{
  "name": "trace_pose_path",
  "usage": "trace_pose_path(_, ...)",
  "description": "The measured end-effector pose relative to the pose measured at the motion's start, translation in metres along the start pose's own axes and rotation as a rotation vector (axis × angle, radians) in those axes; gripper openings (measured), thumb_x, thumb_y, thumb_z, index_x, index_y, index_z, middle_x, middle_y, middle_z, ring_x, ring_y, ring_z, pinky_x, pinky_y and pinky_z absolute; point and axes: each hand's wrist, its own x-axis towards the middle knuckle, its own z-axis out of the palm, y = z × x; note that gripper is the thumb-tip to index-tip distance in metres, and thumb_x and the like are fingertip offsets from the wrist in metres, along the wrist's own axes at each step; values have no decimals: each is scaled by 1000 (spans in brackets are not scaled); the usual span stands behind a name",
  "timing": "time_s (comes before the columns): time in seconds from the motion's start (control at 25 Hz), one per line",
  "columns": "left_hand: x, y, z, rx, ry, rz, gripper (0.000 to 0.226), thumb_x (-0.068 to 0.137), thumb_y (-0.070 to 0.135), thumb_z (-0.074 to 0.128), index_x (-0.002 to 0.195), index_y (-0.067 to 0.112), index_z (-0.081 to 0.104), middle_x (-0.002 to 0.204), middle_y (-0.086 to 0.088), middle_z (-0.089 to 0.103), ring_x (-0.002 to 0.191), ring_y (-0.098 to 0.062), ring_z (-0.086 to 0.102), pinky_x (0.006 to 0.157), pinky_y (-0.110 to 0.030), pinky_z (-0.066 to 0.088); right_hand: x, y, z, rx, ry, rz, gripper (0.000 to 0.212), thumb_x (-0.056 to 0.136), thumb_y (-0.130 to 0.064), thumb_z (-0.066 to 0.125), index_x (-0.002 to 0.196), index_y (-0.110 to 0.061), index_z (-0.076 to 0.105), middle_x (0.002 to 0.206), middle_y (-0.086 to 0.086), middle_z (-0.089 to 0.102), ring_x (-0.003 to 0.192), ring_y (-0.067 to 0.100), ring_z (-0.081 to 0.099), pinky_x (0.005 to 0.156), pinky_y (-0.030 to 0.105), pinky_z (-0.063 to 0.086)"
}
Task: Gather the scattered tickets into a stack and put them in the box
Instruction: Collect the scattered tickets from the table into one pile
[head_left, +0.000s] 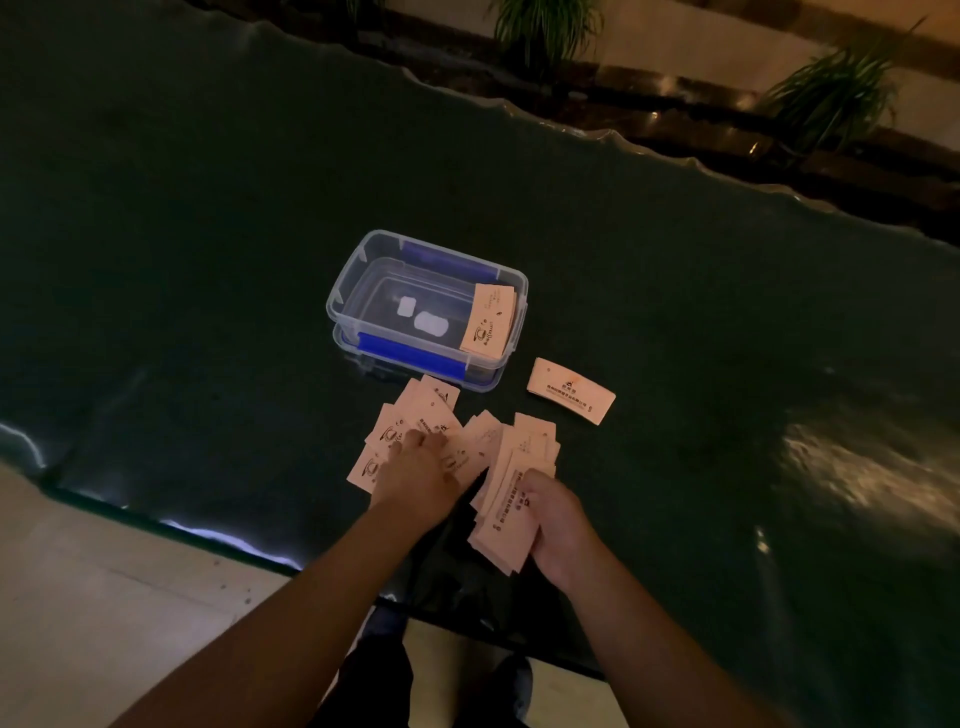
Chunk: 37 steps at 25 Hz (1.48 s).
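Observation:
A clear plastic box (363, 270) with blue latches stands open on the dark table, and a small stack of tickets (488, 322) leans against its right inner wall. Several pale tickets (415, 410) lie scattered just in front of the box. My left hand (418, 478) rests flat on this scattered pile, fingers pressing down. My right hand (556, 525) grips a thick uneven bundle of tickets (511, 499) at its near end. A separate small stack of tickets (571, 392) lies to the right of the box.
The dark glossy table (208, 260) stretches wide on all sides. Its near edge (228, 545) runs diagonally below my arms, with pale floor beyond. Potted plants (831, 88) and a ledge stand behind the far edge.

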Motion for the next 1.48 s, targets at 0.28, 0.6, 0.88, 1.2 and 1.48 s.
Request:
trace_pose_path(0.28, -7, 2, 12, -224, -34, 30, 29, 107, 33, 52, 129, 22, 66, 132, -4, 58, 111, -16, 61, 103, -41, 55, 1, -10, 24, -155, 37, -36, 46, 98, -11, 57, 143, -21, 58, 121, 14, 77, 108, 32, 75, 87, 51, 61)
trace_pose_path(0.6, -5, -7, 15, -342, -72, 27, 19, 101, 18, 57, 113, 24, 71, 123, -1, 66, 109, -17, 65, 91, -34, 57, -1, -19, 48, -516, 118, -55, 68, 96, -23, 63, 158, -24, 36, 136, 10, 67, 104, 26, 71, 84, 45, 60)
trace_pose_path(0.88, -11, -11, 19, -420, -100, 47, 27, 97, 9, 59, 119, 23, 69, 122, 6, 66, 112, -11, 60, 93, -29, 50, 2, -22, 42, -550, 82, -84, 68, 88, -19, 73, 151, -22, 46, 126, 7, 71, 108, 27, 72, 97, 53, 59)
trace_pose_path(1.2, 6, -37, 0, -215, 189, -78, 46, 97, 23, 62, 142, 17, 55, 145, -8, 51, 136, -28, 48, 113, -43, 44, 2, -41, 53, -691, -10, -167, 61, 92, -19, 73, 148, -24, 47, 118, -2, 67, 109, 21, 69, 96, 50, 58)
trace_pose_path(1.48, 17, -30, -4, -117, 89, 5, 30, 101, 26, 55, 127, 14, 65, 133, -8, 62, 128, -27, 53, 113, -45, 44, 13, -42, 81, -802, -3, -154, 65, 93, -20, 72, 152, -24, 44, 123, 0, 64, 114, 24, 67, 95, 47, 56)
